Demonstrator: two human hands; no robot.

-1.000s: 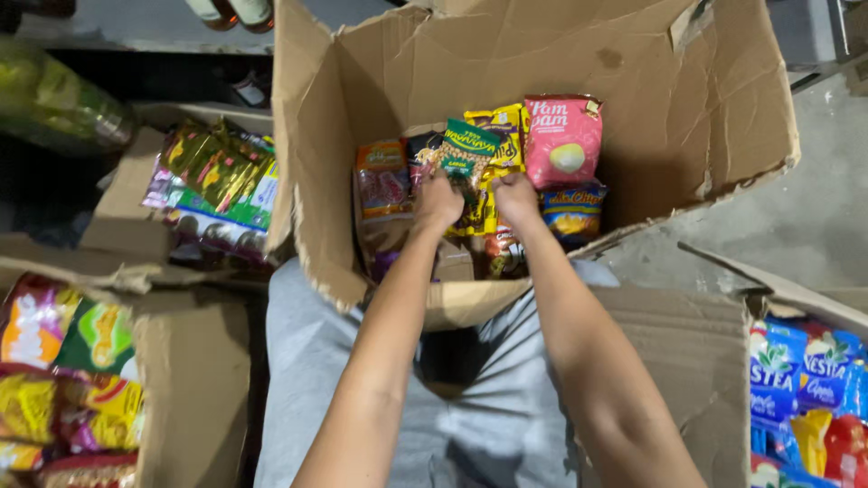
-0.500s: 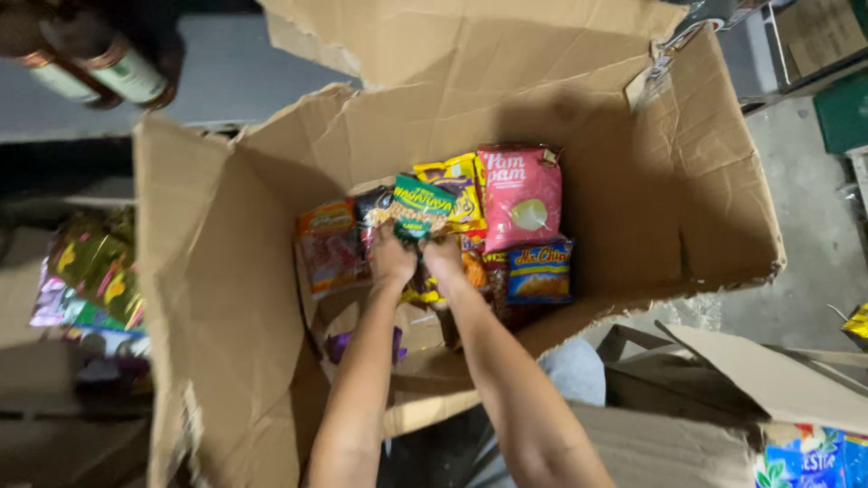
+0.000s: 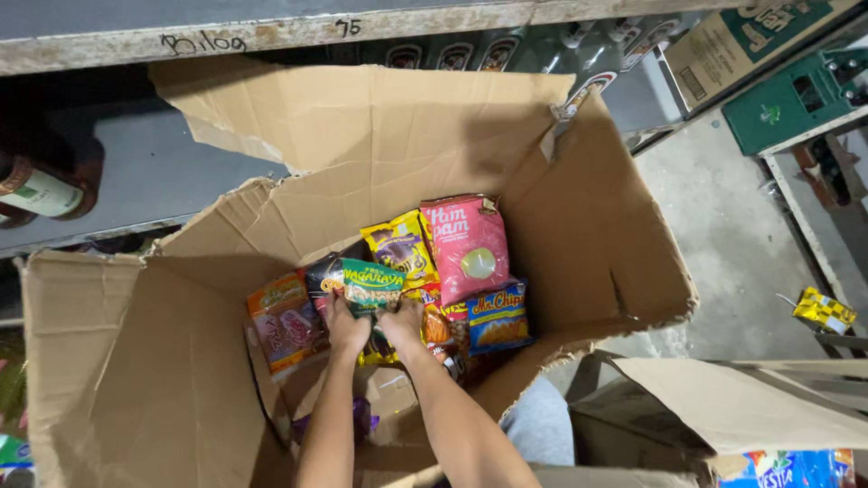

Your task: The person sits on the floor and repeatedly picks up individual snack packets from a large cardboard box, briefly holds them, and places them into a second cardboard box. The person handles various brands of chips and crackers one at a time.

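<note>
Both my hands reach down into a big open cardboard box (image 3: pixel 597 244). My left hand (image 3: pixel 344 325) and my right hand (image 3: pixel 402 322) sit close together, both gripping a green snack packet (image 3: pixel 371 285) held upright among other packets. Beside it stand a pink packet (image 3: pixel 467 246), a yellow packet (image 3: pixel 398 246), a blue chips packet (image 3: pixel 497 318) and an orange packet (image 3: pixel 285 318). A purple wrapper (image 3: pixel 362 417) lies low in the box between my forearms.
A shelf edge (image 3: pixel 271 32) runs along the top, with a bottle (image 3: pixel 36 192) under it at left. A green crate (image 3: pixel 796 99) stands top right. A yellow sachet (image 3: pixel 823 309) lies on the concrete floor. Another carton (image 3: pixel 750 407) with blue packets (image 3: pixel 796 470) sits at bottom right.
The view has swung upward, so the box slid down and left in frame. My hands have drawn closer together on the green packet. The side boxes of packets have left view.
</note>
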